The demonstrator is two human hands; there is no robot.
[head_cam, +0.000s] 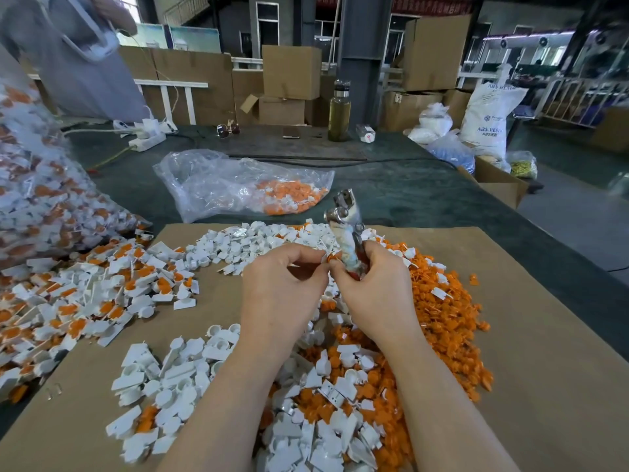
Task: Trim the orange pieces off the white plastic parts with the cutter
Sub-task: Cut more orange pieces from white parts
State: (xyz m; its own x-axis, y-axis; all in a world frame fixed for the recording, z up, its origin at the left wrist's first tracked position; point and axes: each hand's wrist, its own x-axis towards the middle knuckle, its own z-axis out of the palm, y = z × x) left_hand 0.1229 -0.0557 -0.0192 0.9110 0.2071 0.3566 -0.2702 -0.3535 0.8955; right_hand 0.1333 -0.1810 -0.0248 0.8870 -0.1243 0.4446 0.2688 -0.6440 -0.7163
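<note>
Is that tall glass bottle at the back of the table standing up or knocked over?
Upright: the tall glass bottle stands on its base, cap on top.

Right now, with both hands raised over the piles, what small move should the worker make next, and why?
Probably turn the cutter so its head comes down to the small orange and white part pinched by the left hand. The right hand grips the handles with the head pointing up and away, so no cut is possible yet.

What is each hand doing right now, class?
Left hand: pinching a small plastic part.
Right hand: gripping the cutter, and its fingertips touch the same part.
</note>
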